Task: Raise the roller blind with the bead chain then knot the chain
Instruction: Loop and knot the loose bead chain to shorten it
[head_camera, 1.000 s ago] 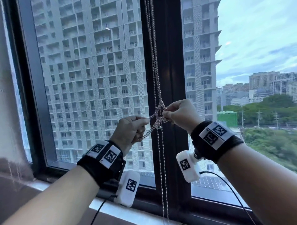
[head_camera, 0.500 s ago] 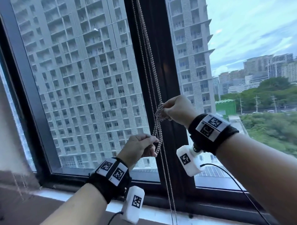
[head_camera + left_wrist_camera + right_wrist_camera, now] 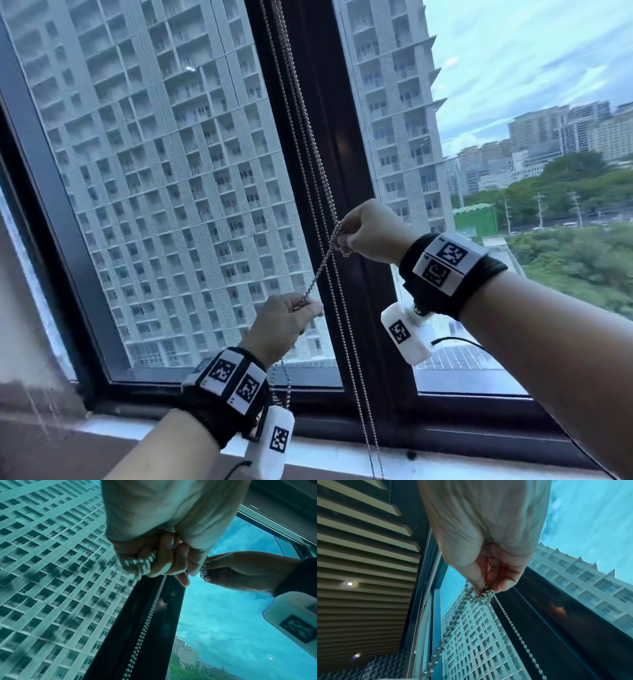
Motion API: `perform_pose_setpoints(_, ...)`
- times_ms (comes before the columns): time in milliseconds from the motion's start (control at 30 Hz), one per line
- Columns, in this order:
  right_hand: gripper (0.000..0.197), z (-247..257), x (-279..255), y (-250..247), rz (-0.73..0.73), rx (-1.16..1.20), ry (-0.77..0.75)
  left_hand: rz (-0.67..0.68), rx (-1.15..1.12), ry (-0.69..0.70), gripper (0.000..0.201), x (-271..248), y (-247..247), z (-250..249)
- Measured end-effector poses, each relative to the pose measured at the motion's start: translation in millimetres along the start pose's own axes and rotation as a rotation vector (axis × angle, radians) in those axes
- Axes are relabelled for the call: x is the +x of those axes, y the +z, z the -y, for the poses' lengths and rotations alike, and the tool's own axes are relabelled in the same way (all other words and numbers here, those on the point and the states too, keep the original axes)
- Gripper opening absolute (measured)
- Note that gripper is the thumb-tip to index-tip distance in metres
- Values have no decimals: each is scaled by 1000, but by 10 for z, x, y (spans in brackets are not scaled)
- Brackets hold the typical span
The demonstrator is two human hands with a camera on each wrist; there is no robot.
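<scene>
A silver bead chain [image 3: 301, 130] hangs in front of the dark window post [image 3: 342, 137]. My right hand [image 3: 368, 233] pinches a bunched knot [image 3: 344, 245] of the chain beside the post. From the knot a doubled strand [image 3: 318, 270] runs down and left to my left hand [image 3: 291, 320], which grips it in curled fingers. In the left wrist view the beads [image 3: 140, 562] pass through my left hand's fingers [image 3: 169, 566]. In the right wrist view my thumb and fingertips [image 3: 488, 585] pinch the knot [image 3: 483, 595]. The blind itself is out of view.
Two more chain strands [image 3: 346, 342] hang straight down to the white sill [image 3: 342, 455]. Glass panes [image 3: 171, 171] lie on both sides of the post. A slatted ceiling [image 3: 359, 547] shows above in the right wrist view.
My left hand has dropped lower and away from the right hand, drawing the doubled strand out taut. The right hand keeps its pinch on the knot at about the same height.
</scene>
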State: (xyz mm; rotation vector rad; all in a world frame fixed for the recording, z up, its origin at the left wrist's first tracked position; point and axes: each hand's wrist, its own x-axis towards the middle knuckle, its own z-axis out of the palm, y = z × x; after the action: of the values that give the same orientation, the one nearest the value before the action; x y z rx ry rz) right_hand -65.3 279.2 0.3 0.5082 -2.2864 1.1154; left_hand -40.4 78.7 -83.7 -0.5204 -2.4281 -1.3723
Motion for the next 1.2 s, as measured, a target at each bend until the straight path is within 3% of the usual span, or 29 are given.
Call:
perform_pose_setpoints(133, 11, -20, -45, 43, -26, 36, -8, 21, -151, -31, 23, -17, 73, -18)
perform_pose_setpoints(267, 34, -22, -71, 109, -19, 145, -16, -3, -396, -60, 25, 39, 159, -174)
perform_pose_setpoints(433, 22, 101, -124, 179, 11, 266, 14, -132, -639, -32, 24, 171, 257, -377)
perform_pose_setpoints(567, 21, 210, -152, 160, -10, 384, 25, -151, -547, -34, 19, 142, 378, -338)
perform_pose_setpoints(867, 23, 163, -130, 158, -79, 288, -46, -116, -565, -67, 18, 27, 486, -176)
perform_pose_setpoints(1067, 21, 113, -107, 93, -88, 245, -37, 31, -282, -108, 11, -113, 431, 43)
perform_pose_setpoints(1200, 27, 79, -72, 85, -96, 176, -61, -7, -256, -137, 25, -174, 313, 128)
